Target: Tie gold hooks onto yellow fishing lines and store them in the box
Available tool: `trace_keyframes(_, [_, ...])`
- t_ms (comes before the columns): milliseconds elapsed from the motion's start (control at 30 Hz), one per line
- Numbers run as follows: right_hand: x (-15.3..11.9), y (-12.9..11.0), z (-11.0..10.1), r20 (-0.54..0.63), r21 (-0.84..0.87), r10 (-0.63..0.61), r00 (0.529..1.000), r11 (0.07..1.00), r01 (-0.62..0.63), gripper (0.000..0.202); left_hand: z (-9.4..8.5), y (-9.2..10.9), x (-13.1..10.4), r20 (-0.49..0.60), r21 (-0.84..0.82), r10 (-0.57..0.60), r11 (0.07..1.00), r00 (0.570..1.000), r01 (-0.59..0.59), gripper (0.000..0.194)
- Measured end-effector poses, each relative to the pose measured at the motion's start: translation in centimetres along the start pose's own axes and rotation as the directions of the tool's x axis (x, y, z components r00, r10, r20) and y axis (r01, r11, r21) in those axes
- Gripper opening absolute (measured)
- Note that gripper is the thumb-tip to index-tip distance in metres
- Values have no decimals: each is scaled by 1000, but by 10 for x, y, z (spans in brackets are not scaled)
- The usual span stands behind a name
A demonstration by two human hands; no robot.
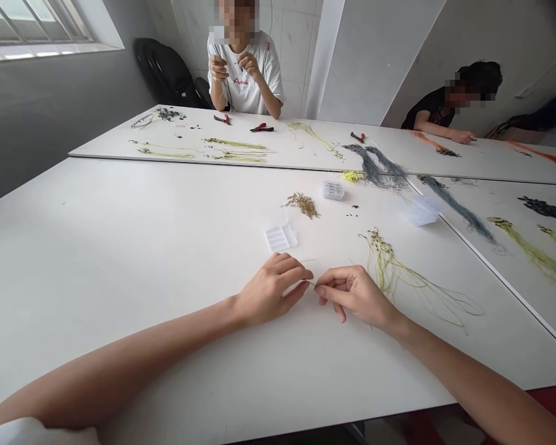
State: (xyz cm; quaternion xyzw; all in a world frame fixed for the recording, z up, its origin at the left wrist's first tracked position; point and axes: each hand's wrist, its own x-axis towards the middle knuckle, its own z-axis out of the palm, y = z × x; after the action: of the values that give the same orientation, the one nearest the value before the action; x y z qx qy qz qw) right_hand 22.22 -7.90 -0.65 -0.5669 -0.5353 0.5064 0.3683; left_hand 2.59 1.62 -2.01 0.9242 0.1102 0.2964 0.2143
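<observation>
In the middle of the white table, my left hand [278, 285] and my right hand [352, 292] face each other with fingertips nearly meeting. Between them is a tiny, thin, dark-gold hook-like piece [312, 284], too small to make out fully. Thumb and forefinger of my right hand pinch it at one end; the left fingertips close on its other side. To the right of my right hand lies a bundle of yellow-green fishing lines [389, 262] with hooks at the upper end. An open clear plastic box [280, 238] sits just beyond my left hand.
Past the box are a pile of gold hooks [304, 204], another small box [332, 190], yellow line [353, 177] and grey line bundles [375, 167]. Red-handled pliers [262, 128] lie farther back. One person [245, 68] sits opposite, another [449, 105] at far right.
</observation>
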Motion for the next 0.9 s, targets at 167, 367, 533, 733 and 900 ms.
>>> trace_keyframes(167, [0, 3, 2, -95, -22, -67, 993, 998, 65, 19, 1, -1, 0, 21, 12, -102, 995, 995, 102, 17])
trace_keyframes(367, [-1, 4, 6, -143, -34, -126, 982, 992, 122, 16, 1, 5, -1, 4, -92, -272, 958, 962, 272, 18])
trace_keyframes(533, [-1, 3, 8, -145, -46, -140, 980, 990, 135, 14, 2, 5, -1, -39, -78, -249, 966, 968, 245, 11])
trace_keyframes(733, [-1, 1, 8, -106, -44, -133, 985, 991, 129, 14, 3, 3, -2, -21, -100, -202, 975, 979, 199, 15])
trace_keyframes(900, [1, 6, 8, -55, -58, -68, 996, 996, 65, 14, 1, 2, -1, 38, -122, -160, 979, 986, 163, 15])
